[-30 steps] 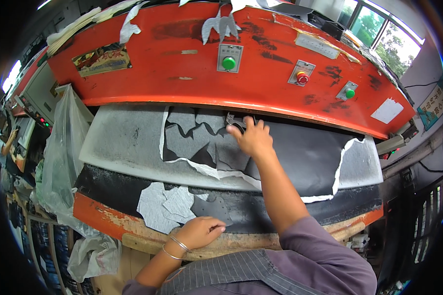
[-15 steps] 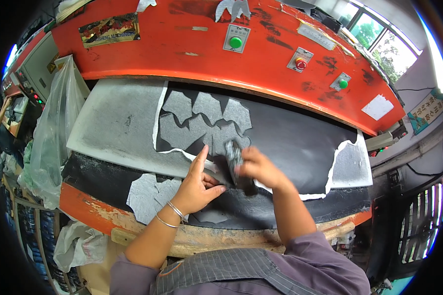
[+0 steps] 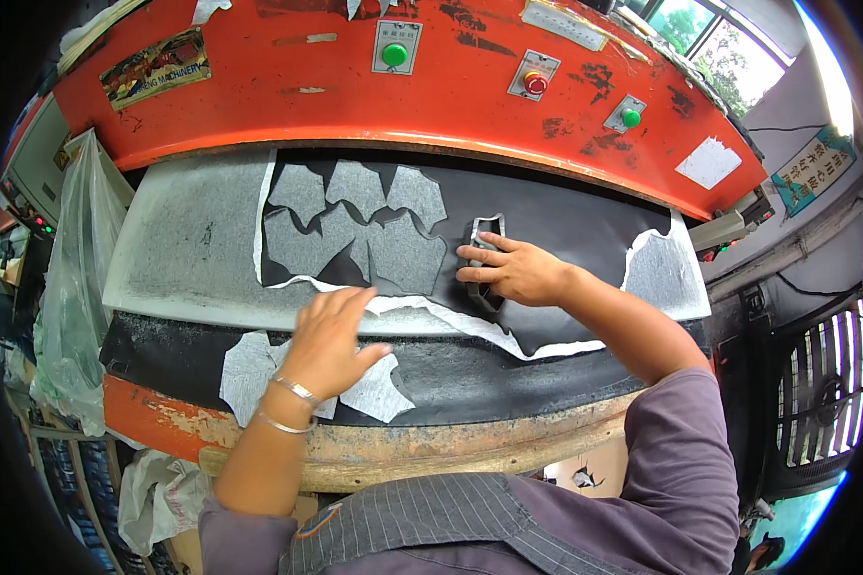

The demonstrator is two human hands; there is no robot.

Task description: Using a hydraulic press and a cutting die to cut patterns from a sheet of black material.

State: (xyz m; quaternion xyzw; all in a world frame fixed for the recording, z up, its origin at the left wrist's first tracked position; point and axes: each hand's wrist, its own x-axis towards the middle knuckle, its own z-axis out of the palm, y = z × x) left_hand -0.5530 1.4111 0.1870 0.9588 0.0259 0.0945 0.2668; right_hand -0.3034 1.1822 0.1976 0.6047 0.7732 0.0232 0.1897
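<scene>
My right hand (image 3: 520, 272) has its fingers over a metal-walled cutting die (image 3: 490, 226), which rests on a black sheet (image 3: 566, 225) with a ragged white edge. To the die's left, several shaped openings in the sheet show the grey board (image 3: 192, 225) below. My left hand (image 3: 334, 335) is open over the sheet's near edge, holding nothing, fingers stretched toward the openings. Grey cut pieces (image 3: 376, 391) lie near my left wrist on the black front ledge (image 3: 489, 379); my left hand and wrist partly hide them.
An orange machine beam (image 3: 288, 105) crosses behind the board, bearing two green buttons (image 3: 394, 55) and a red one (image 3: 535, 83). A clear plastic bag (image 3: 77, 287) hangs at the left. A worn wooden rail (image 3: 422, 448) runs along the front.
My right hand has carried the cutting die away from me and set it on the sheet right of the openings. My left hand has moved left, uncovering another grey piece on the ledge.
</scene>
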